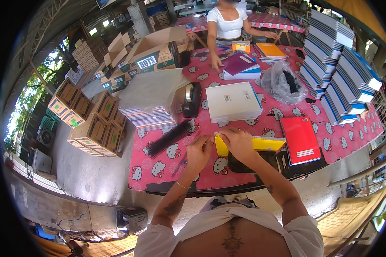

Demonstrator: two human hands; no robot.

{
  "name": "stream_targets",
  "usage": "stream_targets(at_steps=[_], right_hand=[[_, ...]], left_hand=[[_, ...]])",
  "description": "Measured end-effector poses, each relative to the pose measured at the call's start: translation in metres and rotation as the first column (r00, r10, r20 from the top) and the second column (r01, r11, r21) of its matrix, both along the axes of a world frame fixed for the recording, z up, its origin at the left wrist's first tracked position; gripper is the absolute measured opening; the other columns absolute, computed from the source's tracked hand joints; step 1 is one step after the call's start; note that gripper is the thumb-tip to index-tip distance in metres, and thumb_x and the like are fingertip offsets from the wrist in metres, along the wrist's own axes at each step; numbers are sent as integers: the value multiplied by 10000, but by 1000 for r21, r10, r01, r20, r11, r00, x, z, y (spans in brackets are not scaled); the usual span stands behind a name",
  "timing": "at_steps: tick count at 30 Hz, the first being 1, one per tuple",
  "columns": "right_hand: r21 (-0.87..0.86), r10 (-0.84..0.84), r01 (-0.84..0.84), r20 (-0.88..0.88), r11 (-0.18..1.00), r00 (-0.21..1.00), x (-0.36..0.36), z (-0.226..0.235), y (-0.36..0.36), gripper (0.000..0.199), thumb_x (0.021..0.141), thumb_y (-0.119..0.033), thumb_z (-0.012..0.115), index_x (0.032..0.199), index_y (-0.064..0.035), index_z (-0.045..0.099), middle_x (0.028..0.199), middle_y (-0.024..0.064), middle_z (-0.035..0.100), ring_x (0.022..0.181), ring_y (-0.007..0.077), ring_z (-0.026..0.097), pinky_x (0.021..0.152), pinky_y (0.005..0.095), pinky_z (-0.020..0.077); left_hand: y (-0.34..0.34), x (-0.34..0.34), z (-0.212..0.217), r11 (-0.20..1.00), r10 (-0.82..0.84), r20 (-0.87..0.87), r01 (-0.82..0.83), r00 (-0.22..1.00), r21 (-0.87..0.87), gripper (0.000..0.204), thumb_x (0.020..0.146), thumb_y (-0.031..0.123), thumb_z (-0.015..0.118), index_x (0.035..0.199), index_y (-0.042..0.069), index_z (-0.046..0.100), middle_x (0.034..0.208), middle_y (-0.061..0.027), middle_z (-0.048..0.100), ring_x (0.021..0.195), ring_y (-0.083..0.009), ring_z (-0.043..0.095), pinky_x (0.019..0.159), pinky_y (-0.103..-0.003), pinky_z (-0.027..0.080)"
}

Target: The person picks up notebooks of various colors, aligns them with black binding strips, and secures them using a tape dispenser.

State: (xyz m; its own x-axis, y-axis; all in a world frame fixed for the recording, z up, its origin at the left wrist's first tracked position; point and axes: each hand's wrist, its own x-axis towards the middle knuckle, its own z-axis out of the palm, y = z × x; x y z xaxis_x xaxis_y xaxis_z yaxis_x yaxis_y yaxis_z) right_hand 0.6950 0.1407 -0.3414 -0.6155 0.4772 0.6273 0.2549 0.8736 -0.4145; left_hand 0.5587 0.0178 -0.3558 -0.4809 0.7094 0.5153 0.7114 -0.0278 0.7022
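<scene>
- Your right hand [240, 143] grasped the yellow notebook [268, 144] by its left end, near your side of the table [210, 183].
- Your left hand [199, 152] was bunched just beside it; whether it held anything, I couldn't tell.

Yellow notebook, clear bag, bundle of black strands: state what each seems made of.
The yellow notebook looks like smooth card: flat, evenly coloured, straight-edged. The clear bag seems thin, glossy plastic: see-through, crumpled, with bright highlights. The bundle of black strands may be plastic: thin, straight, but too fine to be sure.
</scene>
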Motion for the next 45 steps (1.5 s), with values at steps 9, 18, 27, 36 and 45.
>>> stream_targets(at_steps=[9, 18, 27, 36, 45], right_hand=[[15, 3, -3, 11, 1000, 1000, 2, 4, -3, 71, 870, -199, 688, 895, -132, 698, 776, 58, 670, 668, 285, 660, 656, 407, 530], [-44, 88, -85, 75, 995, 993, 9, 11, 3, 94, 866, -181, 682, 944, -132, 698, 837, 54, 692, 722, 309, 683, 656, 431, 551], [-172, 247, -236, 47, 956, 968, 15, 8, 18, 184, 835, -88, 671, 1017, -103, 685, 1016, 108, 677, 864, 367, 675, 749, 472, 556], [-82, 70, -47, 308, 996, 949, 47, 16, 18, 204, 882, -209, 666, 1077, -177, 718, 1018, 112, 691, 854, 339, 691, 718, 462, 555], [-167, 29, 34, 359, 985, 933, 44, 20, 31, 183, 898, -224, 626, 1032, -205, 749, 792, 138, 712, 718, 353, 694, 653, 486, 550]], left_hand=[[11, -6, 3, 996, 69, -240, -55, 968, 65, 118, 892, 155, 697, 929, 47, 669, 799, -148, 638, 691, -374, 642, 582, -459, 497], [14, -30, 23, 980, -196, -175, 189, 965, -55, 166, 890, 127, 716, 1010, 38, 643, 878, -129, 628, 718, -343, 651, 607, -413, 510], [19, -36, 37, 928, -357, -274, 306, 893, -213, 187, 921, 216, 662, 1058, 90, 649, 854, -126, 639, 778, -385, 656, 662, -459, 523], [23, -49, 20, 903, -409, -415, 293, 813, -315, 239, 926, 254, 676, 1101, 95, 648, 955, -88, 603, 654, -279, 599, 588, -402, 485], [19, 35, -47, 947, -72, -651, -153, 755, -282, 900, 901, 579, 544, 1489, -71, 339, 1573, -275, 291, 1492, -425, 223, 1163, -673, 128]])
